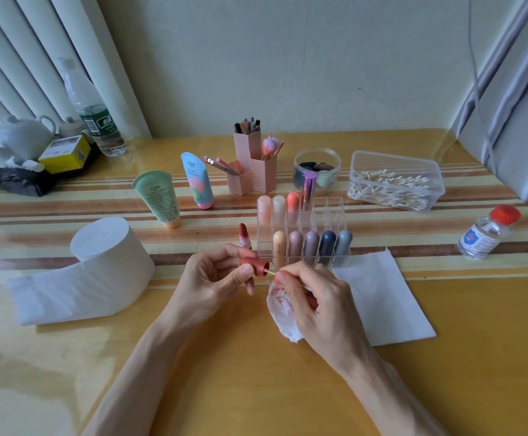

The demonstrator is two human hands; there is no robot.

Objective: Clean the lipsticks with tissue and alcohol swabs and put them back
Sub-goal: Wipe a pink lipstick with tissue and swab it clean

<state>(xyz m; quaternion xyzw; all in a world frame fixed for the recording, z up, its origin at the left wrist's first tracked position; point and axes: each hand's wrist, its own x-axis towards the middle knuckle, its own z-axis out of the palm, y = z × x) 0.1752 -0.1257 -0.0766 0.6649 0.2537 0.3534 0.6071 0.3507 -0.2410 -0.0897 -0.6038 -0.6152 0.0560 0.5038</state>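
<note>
My left hand (212,276) holds a red lipstick cap (256,267) on its side, its open end facing right. My right hand (313,302) pinches a cotton swab (271,273) whose tip goes into the cap, and a crumpled, red-stained tissue (280,313) is tucked under its fingers. The uncapped red lipstick (244,236) stands upright on the table behind my left hand. A clear organiser (332,212) just beyond holds several capped lipsticks in two rows.
A toilet roll (105,247) lies at the left and a flat tissue sheet (385,297) at the right. An alcohol bottle (486,232) with a red cap, a swab box (395,180), pink brush holders (253,171), a sponge jar (317,169) and two tubes (159,196) stand behind.
</note>
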